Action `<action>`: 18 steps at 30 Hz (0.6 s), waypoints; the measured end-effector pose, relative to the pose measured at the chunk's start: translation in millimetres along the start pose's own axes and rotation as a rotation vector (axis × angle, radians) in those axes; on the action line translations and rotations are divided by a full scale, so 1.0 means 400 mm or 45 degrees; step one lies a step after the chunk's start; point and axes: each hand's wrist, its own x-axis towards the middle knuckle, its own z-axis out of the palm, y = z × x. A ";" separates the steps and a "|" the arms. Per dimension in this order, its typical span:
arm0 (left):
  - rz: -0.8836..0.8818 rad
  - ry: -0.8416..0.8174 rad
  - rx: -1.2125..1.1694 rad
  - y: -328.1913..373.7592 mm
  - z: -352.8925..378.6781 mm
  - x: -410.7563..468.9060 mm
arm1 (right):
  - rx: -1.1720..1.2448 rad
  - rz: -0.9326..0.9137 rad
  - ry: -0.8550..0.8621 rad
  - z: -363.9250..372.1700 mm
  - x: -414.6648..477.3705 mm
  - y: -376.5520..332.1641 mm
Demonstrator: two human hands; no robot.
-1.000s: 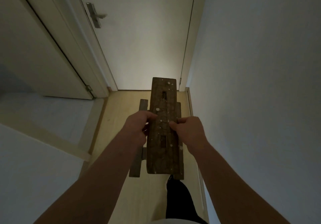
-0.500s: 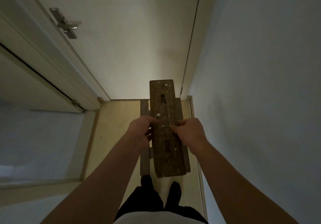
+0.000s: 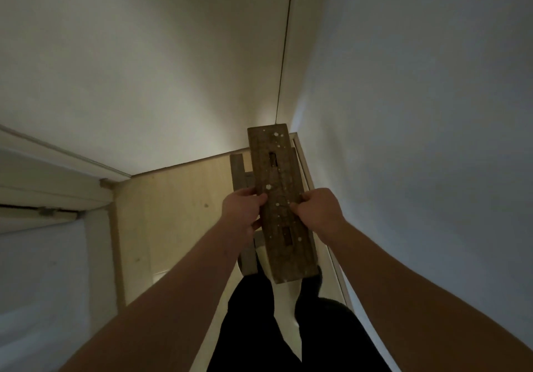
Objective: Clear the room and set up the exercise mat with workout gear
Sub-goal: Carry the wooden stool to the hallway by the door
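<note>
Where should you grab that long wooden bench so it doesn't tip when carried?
Grip the wooden bench at the middle of its top plank, one hand on each long edge, coming from the sides. The plank is long and narrow, so the middle likely balances it. The left hand and right hand hold it that way.

— Is there anything you can read from where you stand?

— No. You have no lettering, number, brand or label in view. The top of the wooden stool (image 3: 278, 175) in front of you carries only pale flecks and two dark slots, and none of them forms a letter or a digit.

— And around you?

— The white door (image 3: 144, 68) ahead of you and the wall (image 3: 418, 112) at your right are plain, unmarked surfaces.
</note>
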 end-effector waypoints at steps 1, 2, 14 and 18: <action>-0.013 0.007 0.029 -0.002 0.017 0.052 | 0.006 0.022 0.001 0.010 0.047 0.010; -0.029 0.018 0.042 -0.010 0.035 0.107 | 0.007 0.037 -0.004 0.023 0.096 0.026; -0.145 0.108 0.066 -0.326 0.205 0.795 | -0.062 0.148 0.041 0.301 0.682 0.375; -0.181 0.117 0.103 -0.423 0.237 0.947 | -0.061 0.186 0.044 0.381 0.805 0.478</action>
